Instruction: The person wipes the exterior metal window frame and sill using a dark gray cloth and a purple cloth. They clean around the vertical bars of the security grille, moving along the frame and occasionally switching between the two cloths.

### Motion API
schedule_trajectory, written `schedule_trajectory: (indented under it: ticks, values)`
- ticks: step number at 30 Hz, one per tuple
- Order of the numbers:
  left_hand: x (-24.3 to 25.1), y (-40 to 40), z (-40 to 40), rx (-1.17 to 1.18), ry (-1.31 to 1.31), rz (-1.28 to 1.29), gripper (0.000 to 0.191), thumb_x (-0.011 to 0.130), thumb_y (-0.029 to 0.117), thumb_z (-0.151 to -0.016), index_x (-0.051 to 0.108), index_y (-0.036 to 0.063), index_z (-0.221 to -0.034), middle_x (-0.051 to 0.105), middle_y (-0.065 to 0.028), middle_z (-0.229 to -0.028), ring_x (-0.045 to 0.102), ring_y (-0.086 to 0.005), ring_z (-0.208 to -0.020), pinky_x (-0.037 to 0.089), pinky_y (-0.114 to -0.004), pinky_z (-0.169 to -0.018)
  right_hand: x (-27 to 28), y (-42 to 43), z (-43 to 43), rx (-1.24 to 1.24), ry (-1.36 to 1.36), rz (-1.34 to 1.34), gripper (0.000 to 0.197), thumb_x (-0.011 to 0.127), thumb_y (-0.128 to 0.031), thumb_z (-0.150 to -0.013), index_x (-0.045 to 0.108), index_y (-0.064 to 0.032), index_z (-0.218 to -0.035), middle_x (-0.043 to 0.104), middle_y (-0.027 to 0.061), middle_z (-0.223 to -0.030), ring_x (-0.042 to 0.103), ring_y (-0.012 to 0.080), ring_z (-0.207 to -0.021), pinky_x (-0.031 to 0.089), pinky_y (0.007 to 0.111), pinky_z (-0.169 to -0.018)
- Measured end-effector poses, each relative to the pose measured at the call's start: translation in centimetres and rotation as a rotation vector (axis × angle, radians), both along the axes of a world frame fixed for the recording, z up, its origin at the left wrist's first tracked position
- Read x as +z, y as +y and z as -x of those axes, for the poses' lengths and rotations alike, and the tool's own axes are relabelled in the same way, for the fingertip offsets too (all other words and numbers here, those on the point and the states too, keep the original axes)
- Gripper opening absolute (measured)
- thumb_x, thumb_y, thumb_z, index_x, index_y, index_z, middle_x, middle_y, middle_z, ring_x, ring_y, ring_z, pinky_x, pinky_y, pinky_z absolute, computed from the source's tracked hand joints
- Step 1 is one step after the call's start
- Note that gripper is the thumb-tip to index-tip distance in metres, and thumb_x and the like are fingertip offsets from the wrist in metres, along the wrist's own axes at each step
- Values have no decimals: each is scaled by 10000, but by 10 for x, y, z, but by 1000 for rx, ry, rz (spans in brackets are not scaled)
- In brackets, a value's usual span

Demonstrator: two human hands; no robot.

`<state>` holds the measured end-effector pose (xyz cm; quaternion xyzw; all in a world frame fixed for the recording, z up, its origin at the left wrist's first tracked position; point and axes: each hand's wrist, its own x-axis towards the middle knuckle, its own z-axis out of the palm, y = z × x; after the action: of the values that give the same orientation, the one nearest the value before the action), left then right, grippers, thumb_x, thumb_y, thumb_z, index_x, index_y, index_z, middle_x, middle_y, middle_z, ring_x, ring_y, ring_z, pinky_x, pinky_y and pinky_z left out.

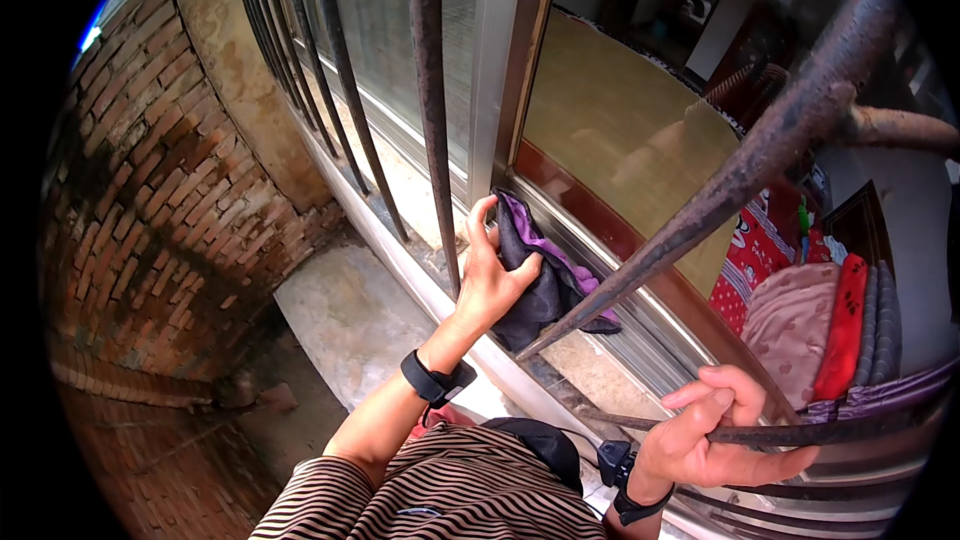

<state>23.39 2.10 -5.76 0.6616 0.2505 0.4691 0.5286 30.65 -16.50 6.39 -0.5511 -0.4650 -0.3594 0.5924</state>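
Observation:
My left hand [495,270] reaches between two window bars and grips a black and purple cloth [551,277]. The cloth is bunched against the metal track [652,349] of a sliding window, near the foot of its upright frame [499,67]. Lower right, my right hand [697,435] is closed around a dark rusty metal bar [840,431], with one finger stretched out along it. A thick rusty bar [712,210] slants between my two hands. Black straps ring both wrists, and the right one carries a small black device [616,457].
More upright bars [349,82] stand at upper left before the glass pane [416,37]. A brick wall [157,187] and a concrete slab [360,315] lie to the left. Through the window, folded bedding [795,315] and a tan surface [622,120] show indoors.

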Motion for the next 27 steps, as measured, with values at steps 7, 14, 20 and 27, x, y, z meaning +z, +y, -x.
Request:
schedule_trajectory:
  ticks: [7,14,20,27]
  values:
    - [25,-20,11,251,447,-531,535,657,45,-714,539,171,-1219,514,-188,-1004,546,-362,-880,505,-404,-710,-2,3,-1,5,8,-45,759,380,94,-855,-85,-69,-1432,555,157,-789,405,116,-391,396,245,-457]
    - [49,-47,20,402,627,-693,342,716,118,-613,696,175,-950,466,-177,-1183,470,-355,-1072,453,-411,-857,-4,2,-1,-26,33,-37,764,365,102,-841,-81,-75,-1436,560,155,-792,401,115,-388,395,243,-454]
    - [59,-45,26,425,551,-1036,359,712,143,-585,677,147,-942,509,-104,-1228,468,-325,-1115,356,-452,-954,-5,2,-1,18,10,-57,771,367,104,-835,-82,-69,-1438,562,148,-787,410,108,-397,386,235,-438]
    - [22,-18,10,219,371,-145,182,526,70,-826,486,3,-990,535,-158,-577,598,-259,-594,444,-376,-582,-5,-1,3,-1,69,-56,732,379,92,-861,-50,-40,-1439,562,134,-780,413,94,-420,376,230,-432]
